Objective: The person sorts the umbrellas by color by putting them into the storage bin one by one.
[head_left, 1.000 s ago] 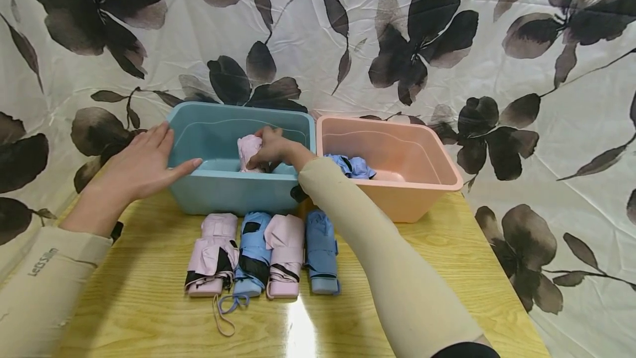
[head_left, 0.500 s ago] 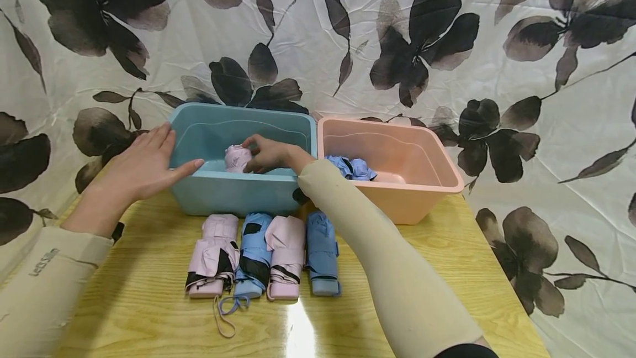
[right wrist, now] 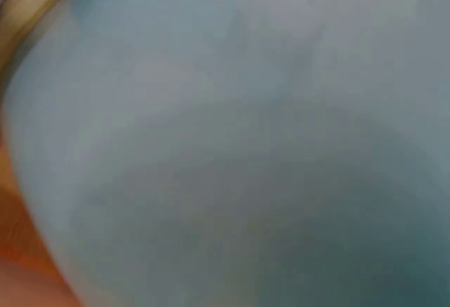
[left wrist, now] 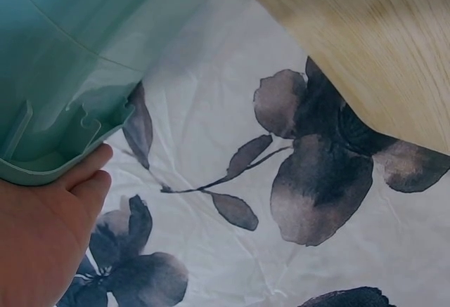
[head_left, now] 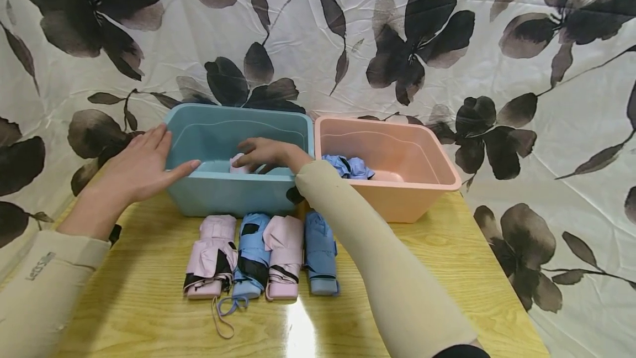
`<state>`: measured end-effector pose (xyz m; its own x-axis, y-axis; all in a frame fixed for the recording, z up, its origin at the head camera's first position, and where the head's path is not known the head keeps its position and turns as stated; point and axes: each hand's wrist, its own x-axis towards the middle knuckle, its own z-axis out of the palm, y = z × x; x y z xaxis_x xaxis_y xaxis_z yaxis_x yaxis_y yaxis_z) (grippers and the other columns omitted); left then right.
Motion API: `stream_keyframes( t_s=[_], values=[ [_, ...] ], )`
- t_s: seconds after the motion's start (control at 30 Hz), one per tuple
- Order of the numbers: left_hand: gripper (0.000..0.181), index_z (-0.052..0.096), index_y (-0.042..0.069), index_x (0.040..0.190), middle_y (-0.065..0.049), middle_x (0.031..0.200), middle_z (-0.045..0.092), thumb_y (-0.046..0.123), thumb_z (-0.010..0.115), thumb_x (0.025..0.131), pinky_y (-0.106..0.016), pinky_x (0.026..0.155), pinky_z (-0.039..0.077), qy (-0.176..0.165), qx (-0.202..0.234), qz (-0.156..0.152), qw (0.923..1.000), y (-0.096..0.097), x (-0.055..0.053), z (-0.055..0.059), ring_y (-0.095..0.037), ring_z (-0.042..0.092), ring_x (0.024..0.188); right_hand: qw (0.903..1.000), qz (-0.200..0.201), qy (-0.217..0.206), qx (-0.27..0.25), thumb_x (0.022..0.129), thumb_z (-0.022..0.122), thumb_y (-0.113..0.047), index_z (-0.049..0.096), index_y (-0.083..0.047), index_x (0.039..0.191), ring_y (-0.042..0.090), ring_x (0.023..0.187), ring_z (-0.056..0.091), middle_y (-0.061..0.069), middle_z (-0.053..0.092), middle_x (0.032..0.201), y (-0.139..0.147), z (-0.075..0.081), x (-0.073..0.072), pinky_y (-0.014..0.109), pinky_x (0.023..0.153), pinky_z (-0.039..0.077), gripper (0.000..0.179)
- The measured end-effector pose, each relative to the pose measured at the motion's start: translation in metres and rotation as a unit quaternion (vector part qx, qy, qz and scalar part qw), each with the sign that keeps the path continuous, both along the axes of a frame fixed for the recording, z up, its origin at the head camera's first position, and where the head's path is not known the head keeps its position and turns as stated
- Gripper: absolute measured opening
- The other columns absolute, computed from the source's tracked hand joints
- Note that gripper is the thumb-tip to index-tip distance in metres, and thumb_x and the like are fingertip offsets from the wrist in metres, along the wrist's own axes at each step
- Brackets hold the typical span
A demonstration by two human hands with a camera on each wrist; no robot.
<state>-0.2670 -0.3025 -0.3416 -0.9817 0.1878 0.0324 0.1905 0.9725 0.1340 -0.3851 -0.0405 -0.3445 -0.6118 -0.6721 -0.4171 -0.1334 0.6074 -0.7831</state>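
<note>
My left hand (head_left: 134, 164) rests against the left end of a blue bin (head_left: 238, 195), fingers straight and thumb out over the rim. In the left wrist view the fingers (left wrist: 91, 180) lie along the underside of the bin's rim. My right hand (head_left: 265, 153) reaches over the bin's front edge, its fingers loosely spread over a folded pink umbrella (head_left: 237, 164) low inside; the hand covers most of it. Blurred blue bin wall (right wrist: 246, 145) fills the right wrist view.
A peach bin (head_left: 392, 200) with blue folded fabric (head_left: 355, 167) inside stands right of the blue one. In front lie several rolled umbrellas: pink (head_left: 211, 258), light blue (head_left: 253, 253), pink (head_left: 285, 253) and darker blue (head_left: 321, 253). A floral cloth (head_left: 328, 43) hangs behind the wooden table (head_left: 422, 291).
The pink umbrella has moved left and lower in the blue bin. My right hand has flattened over it, its fingers spread from their earlier grip. The left hand has stayed put.
</note>
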Motion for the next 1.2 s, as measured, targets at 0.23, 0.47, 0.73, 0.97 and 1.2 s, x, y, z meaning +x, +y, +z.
stream_keyframes(
  t_s=[0.23,0.47,0.73,0.97,1.2],
  values=[
    [0.112,0.01,-0.02,0.156,-0.041,0.164,0.003,0.073,0.038,0.101,-0.068,0.123,0.01,0.012,0.002,0.001,0.9999,0.001,0.0,-0.001,-0.059,0.01,0.152,0.9964,-0.019,0.04,-0.073,0.104,0.064,-0.026,0.03,-0.012,0.164,0.031,0.137,0.055,0.015,0.033,0.167,0.016,0.012,0.006,0.045,0.105,0.054,0.07],
    [0.112,0.01,-0.021,0.156,-0.042,0.164,0.002,0.073,0.038,0.101,-0.069,0.123,0.008,0.015,0.009,-0.005,0.9998,0.002,-0.002,-0.003,-0.06,0.01,0.151,0.9856,-0.034,0.102,-0.131,0.103,0.067,-0.025,0.039,-0.021,0.161,0.023,0.13,0.06,0.007,0.04,0.163,0.043,0.031,0.029,0.032,0.094,0.059,0.065],
    [0.11,0.01,-0.021,0.156,-0.042,0.164,0.002,0.071,0.037,0.102,-0.07,0.122,0.008,0.016,0.01,-0.006,0.9998,0.0,-0.001,-0.004,-0.06,0.009,0.151,0.9503,-0.065,0.131,-0.275,0.102,0.068,-0.014,0.042,-0.016,0.159,0.023,0.125,0.065,0.004,0.049,0.156,0.081,0.046,0.068,0.038,0.098,0.059,0.062],
    [0.109,0.01,-0.022,0.155,-0.043,0.163,0.004,0.07,0.038,0.103,-0.07,0.122,0.009,0.022,0.008,-0.007,0.9997,-0.001,-0.001,-0.004,-0.06,0.011,0.15,0.9047,-0.099,0.163,-0.381,0.102,0.063,-0.001,0.042,-0.009,0.158,0.029,0.127,0.065,0.013,0.05,0.155,0.12,0.045,0.1,0.042,0.101,0.057,0.06],
    [0.109,0.011,-0.022,0.155,-0.043,0.163,0.004,0.07,0.038,0.103,-0.07,0.121,0.01,0.025,0.009,-0.008,0.9996,-0.001,-0.002,-0.005,-0.061,0.012,0.15,0.8771,-0.143,0.211,-0.407,0.101,0.061,0.004,0.046,-0.001,0.154,0.034,0.117,0.068,0.019,0.056,0.147,0.159,0.02,0.127,0.053,0.095,0.059,0.056]
  ],
)
